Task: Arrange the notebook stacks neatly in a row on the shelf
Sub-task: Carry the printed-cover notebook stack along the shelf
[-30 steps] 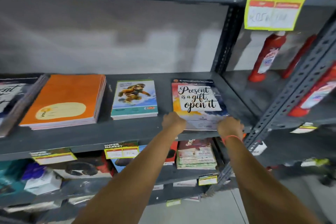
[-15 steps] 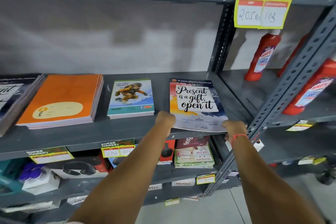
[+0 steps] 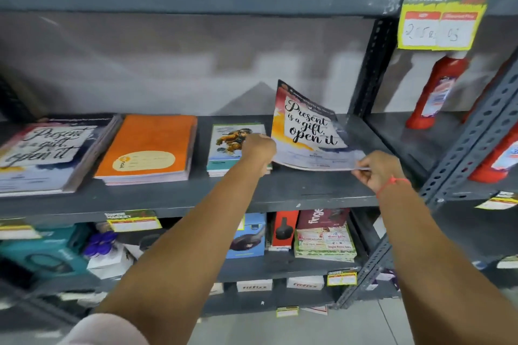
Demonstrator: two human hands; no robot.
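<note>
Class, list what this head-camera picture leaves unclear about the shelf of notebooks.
- Lifted notebook: its underside and the shelf behind it, hidden by its tilted cover.
- Cartoon notebook stack: right part covered by the left hand.
- Far-left stack: cut off by the frame edge.
- Price tag: numbers blurred.

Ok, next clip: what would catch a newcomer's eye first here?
Probably the "Present is a gift" notebook, tilted up off the grey shelf at the right end of the row, with the left hand at its left edge and the right hand pinching its front corner. Next, the orange notebook stack lying flat left of centre, and the red bottle in the neighbouring bay.
</note>
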